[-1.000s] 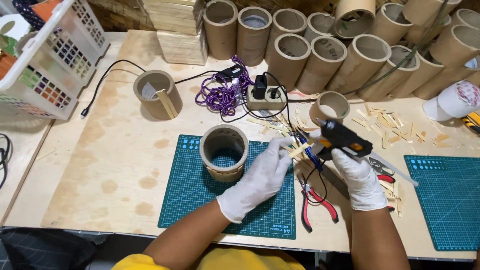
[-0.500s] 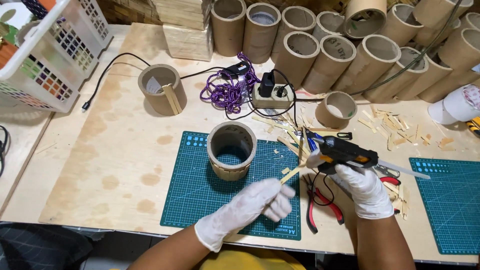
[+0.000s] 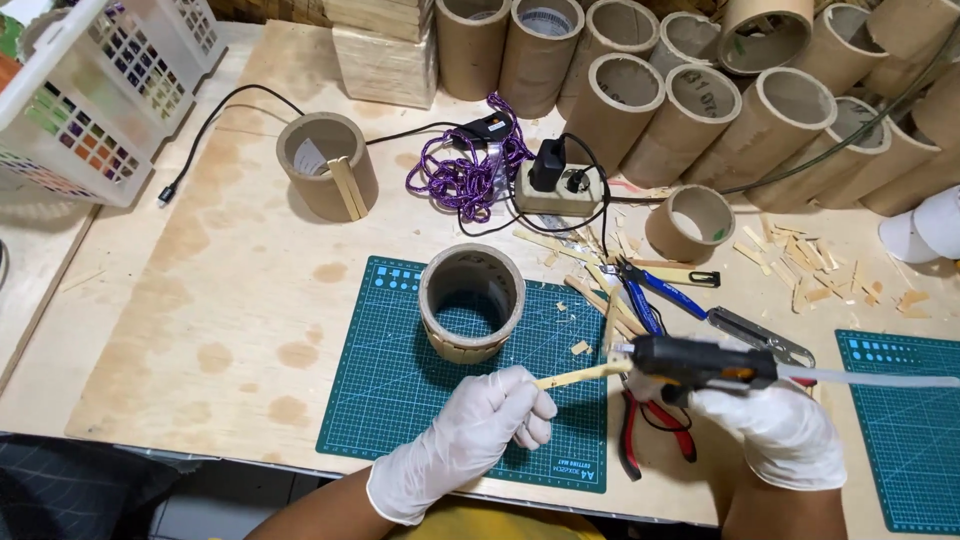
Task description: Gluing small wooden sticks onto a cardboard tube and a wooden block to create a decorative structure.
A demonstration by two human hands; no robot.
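Observation:
My left hand (image 3: 470, 435), in a white glove, pinches a thin wooden stick (image 3: 580, 377) and holds it level over the green cutting mat (image 3: 400, 390). My right hand (image 3: 780, 430), also gloved, grips a black glue gun (image 3: 700, 362) whose nozzle touches the stick's right end. A short cardboard tube (image 3: 470, 300) with wooden strips along its lower edge stands on the mat just beyond my left hand.
Red-handled pliers (image 3: 650, 435) and blue-handled pliers (image 3: 650, 295) lie beside the mat among loose wood sticks (image 3: 800, 262). A power strip (image 3: 555, 188), purple cord (image 3: 455, 180), another short tube (image 3: 325, 165), several tall tubes (image 3: 690, 100), a white basket (image 3: 90, 90) and a second mat (image 3: 900, 430) surround them.
My left hand drew back from the pile of sticks toward me with one stick. The glue gun came down and left until its nozzle met the stick's end.

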